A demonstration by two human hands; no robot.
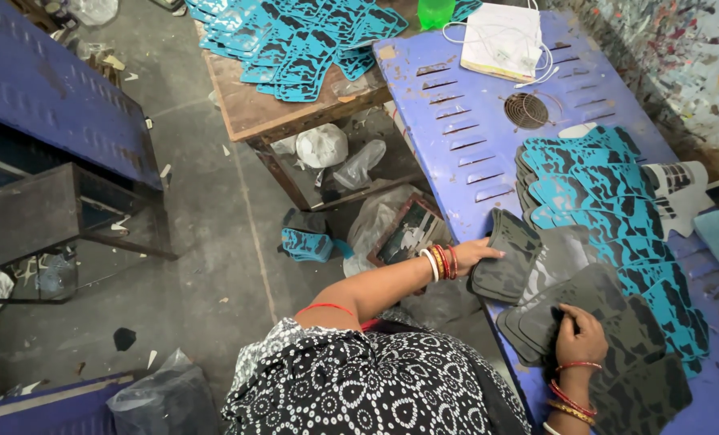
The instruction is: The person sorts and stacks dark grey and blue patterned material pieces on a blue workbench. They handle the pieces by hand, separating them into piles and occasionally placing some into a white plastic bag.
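My left hand point(476, 254), with red and white bangles at the wrist, grips the near edge of a small stack of dark grey cut pieces point(508, 262) on the blue metal table point(464, 97). My right hand point(581, 332) has its fingers curled on the top dark grey sheet point(617, 314) of a fanned pile closer to me. Overlapping teal patterned pieces point(593, 193) lie in a row just beyond both hands.
A wooden bench point(254, 113) at the back holds more teal pieces point(295, 40). A white folded item with cords point(500, 40) and a round grille point(526, 110) lie on the table. Plastic bags point(323, 145) and scraps litter the concrete floor. Blue metal panels point(45, 89) stand at left.
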